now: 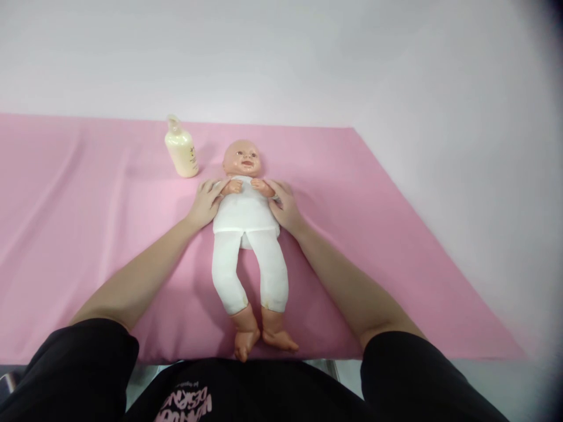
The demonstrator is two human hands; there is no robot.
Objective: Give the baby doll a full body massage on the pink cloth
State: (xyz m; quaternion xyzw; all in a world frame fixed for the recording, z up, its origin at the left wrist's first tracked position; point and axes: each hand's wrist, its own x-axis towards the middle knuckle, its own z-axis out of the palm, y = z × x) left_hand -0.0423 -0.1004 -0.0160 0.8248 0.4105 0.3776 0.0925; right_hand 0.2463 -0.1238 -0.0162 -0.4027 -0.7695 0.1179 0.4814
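A baby doll [246,205] in a white top and white trousers lies on its back, head away from me and bare feet towards me. My left hand [206,202] is at the doll's upper body on the left, its thumb lying against the doll's forearm near the small fist. On the opposite side, my right hand [285,206] holds the doll's other arm and flank the same way. Both hands are closed lightly about the sides; the fingertips beneath the doll are partly hidden. The doll's two fists rest on its chest.
A pump bottle [182,152] of pale yellow liquid stands behind my left hand, left of the doll's head. The pink cloth [352,234] covers the table, with its right edge running diagonally. A white wall [281,58] rises behind.
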